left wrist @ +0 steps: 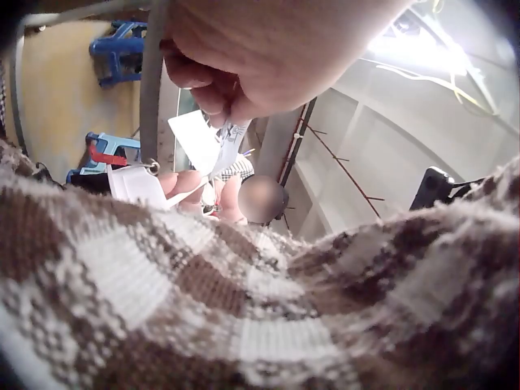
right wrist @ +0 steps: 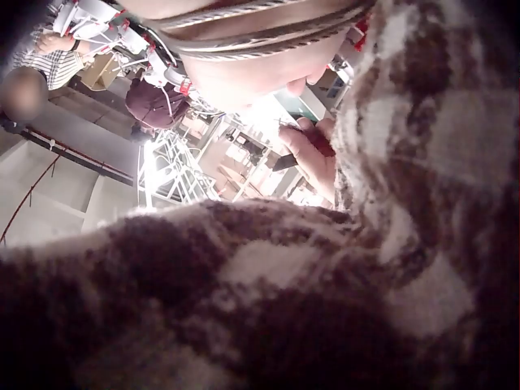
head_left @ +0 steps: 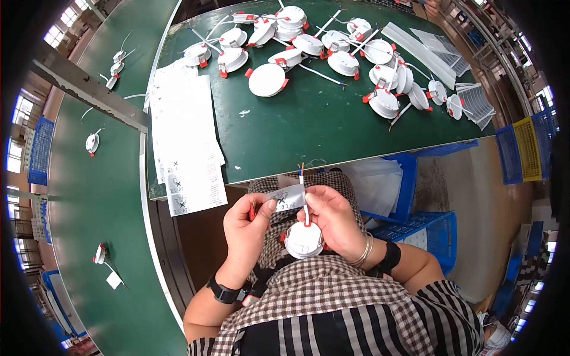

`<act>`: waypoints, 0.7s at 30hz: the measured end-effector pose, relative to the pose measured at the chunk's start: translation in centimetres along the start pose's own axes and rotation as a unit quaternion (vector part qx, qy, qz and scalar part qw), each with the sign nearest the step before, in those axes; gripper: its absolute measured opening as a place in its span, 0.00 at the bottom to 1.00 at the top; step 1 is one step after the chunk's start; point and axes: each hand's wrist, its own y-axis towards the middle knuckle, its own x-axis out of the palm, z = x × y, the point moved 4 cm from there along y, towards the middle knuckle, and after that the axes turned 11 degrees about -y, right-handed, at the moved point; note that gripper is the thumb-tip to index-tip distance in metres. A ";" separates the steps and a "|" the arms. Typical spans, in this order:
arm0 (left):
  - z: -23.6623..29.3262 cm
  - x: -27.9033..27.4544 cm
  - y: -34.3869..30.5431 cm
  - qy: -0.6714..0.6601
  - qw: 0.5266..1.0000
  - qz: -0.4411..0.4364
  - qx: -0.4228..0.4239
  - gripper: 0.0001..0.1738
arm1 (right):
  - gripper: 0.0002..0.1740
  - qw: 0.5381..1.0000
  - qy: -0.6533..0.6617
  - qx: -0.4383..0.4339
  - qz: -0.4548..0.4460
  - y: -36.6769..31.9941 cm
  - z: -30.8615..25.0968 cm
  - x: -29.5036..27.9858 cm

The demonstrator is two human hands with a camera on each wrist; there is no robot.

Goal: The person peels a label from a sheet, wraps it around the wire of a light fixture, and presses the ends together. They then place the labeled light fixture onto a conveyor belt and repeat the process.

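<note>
The left hand (head_left: pixel 242 225) pinches one end of a shiny grey label with black print (head_left: pixel 287 200) between its thumb and finger. A small red thing (head_left: pixel 253 210) is tucked in the same hand; too little of it shows to tell what it is. The right hand (head_left: pixel 337 224) pinches a thin white cable (head_left: pixel 307 213) near the other end of the label, so label and cable meet at its fingertips. I cannot tell if the label is stuck there. Thin bare wire tips (head_left: pixel 302 168) poke out past the top of the cable. The bottom of the cable joins a round white lamp with red clips (head_left: pixel 304 240), which is low between the hands, close to the lap.

I think the label could end up crooked on the cable if the two hands do not line up. If its back is sticky, it might grab a thumb, or fold onto itself and wrinkle. The lamp looks heavier than the cable, so it could swing and twist the cable if the right hand's pinch gets loose. The red thing is close to the label and might catch or bend it. Long white sheets with grey print (head_left: pixel 184 130) hang over the edge of the dark green table (head_left: pixel 285 130), so a bump from an arm could make them slide off.
</note>
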 end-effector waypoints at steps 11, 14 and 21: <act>2.8 0.8 -0.2 0.310 0.885 -0.111 0.328 0.16 | 0.23 0.990 -0.137 -0.006 -0.022 0.2 0.3 -0.3; 4.4 3.2 -1.8 0.338 0.782 -0.257 0.456 0.16 | 0.23 0.987 -0.156 -0.030 -0.003 0.8 0.0 0.0; 7.7 3.7 -2.1 0.091 0.891 -0.299 0.329 0.07 | 0.16 0.996 -0.079 0.019 -0.028 1.3 1.2 -0.9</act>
